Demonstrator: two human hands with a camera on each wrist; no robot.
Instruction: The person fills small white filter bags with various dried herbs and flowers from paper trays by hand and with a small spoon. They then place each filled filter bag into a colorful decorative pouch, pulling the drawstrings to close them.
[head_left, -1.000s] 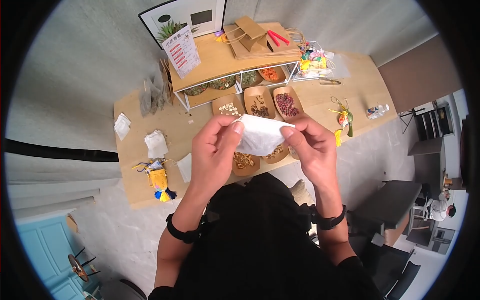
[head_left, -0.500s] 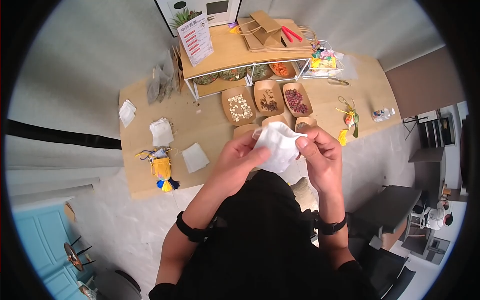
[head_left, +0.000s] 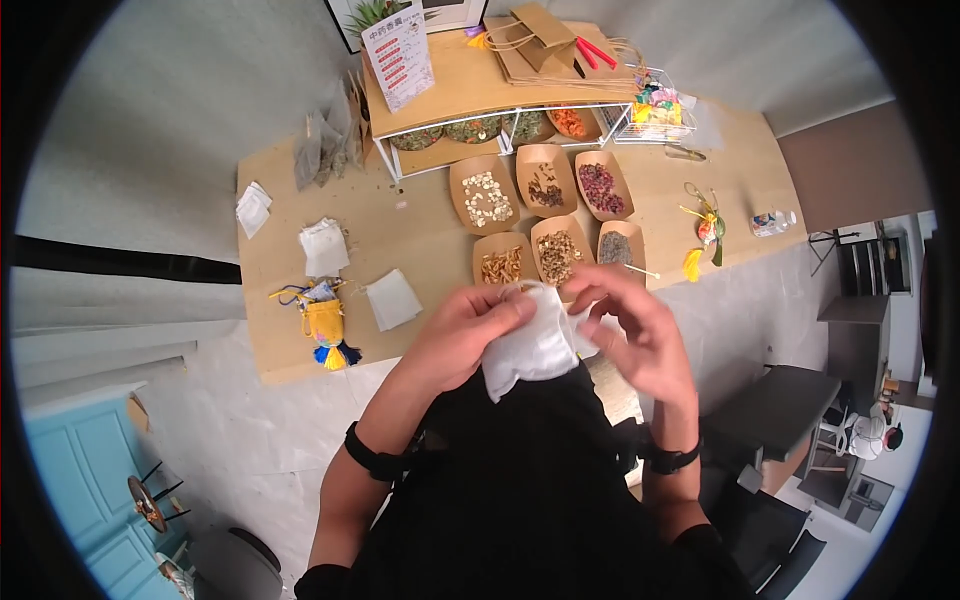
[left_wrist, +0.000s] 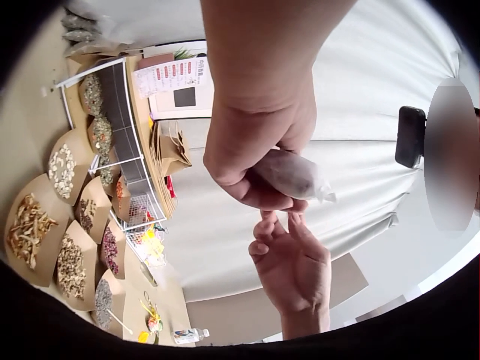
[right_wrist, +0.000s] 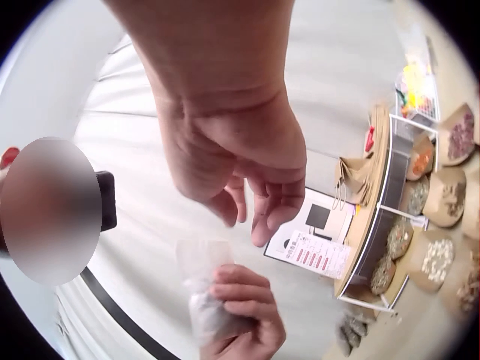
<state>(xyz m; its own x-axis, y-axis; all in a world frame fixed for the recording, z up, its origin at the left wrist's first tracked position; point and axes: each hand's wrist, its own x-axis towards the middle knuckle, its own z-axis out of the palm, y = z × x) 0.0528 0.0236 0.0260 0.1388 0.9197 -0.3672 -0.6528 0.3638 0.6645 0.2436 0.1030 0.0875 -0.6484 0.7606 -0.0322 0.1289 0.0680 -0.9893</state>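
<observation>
A white sachet pouch (head_left: 528, 350), soft and filled out, hangs in front of the body. My left hand (head_left: 462, 332) pinches it near its upper edge between thumb and fingers. In the left wrist view the pouch (left_wrist: 289, 174) bulges below the curled fingers, with something darker showing through. My right hand (head_left: 645, 335) is beside the pouch's right side, slightly blurred. The right wrist view shows that hand (right_wrist: 251, 169) with loosely bent fingers and a gap between them and the pouch (right_wrist: 206, 296).
Paper trays of dried herbs, one with white pieces (head_left: 487, 195), stand beyond the hands. White pouches (head_left: 393, 298) and a yellow drawstring bag (head_left: 323, 322) lie at left. A shelf (head_left: 500, 75) stands behind; a bottle (head_left: 772, 222) and tasselled ornament (head_left: 708, 230) are at right.
Both hands have come lower and closer to the body. The pouch, first stretched between both hands, now hangs from my left hand, and my right hand's fingers have loosened.
</observation>
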